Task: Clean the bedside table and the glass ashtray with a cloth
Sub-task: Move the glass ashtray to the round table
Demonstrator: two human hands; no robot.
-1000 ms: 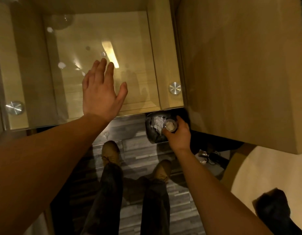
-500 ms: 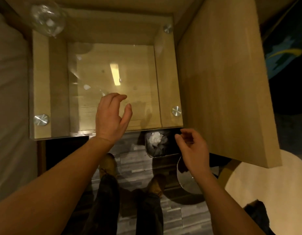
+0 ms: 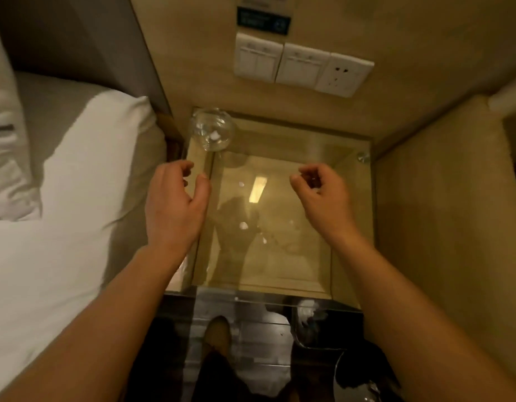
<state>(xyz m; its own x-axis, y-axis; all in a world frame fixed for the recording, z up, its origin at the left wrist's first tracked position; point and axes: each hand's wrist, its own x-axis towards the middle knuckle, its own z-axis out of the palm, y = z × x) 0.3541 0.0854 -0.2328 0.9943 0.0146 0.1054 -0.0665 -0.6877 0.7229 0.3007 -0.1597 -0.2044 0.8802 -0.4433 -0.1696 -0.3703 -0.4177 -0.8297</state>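
The bedside table [image 3: 343, 274] has a glass top over pale wood, with small white specks on the glass. A round clear glass ashtray [image 3: 212, 129] sits at its far left corner, with a white bit inside. My left hand [image 3: 175, 204] hovers over the table's left edge, just short of the ashtray, fingers curled and apart, holding nothing. My right hand [image 3: 320, 192] hangs over the right half of the glass, fingers loosely curled, empty. No cloth is in view.
A bed with white pillows [image 3: 62, 181] borders the table on the left. A wooden panel [image 3: 442, 216] rises on the right. Wall switches and a socket [image 3: 303, 65] sit behind the table. A black waste bin [image 3: 314, 323] stands on the floor below, by my shoe [image 3: 219, 335].
The view has tilted up from the floor toward the wall. My right hand has risen from the waste bin to above the glass top. My left hand moved toward the ashtray, fingers curling.
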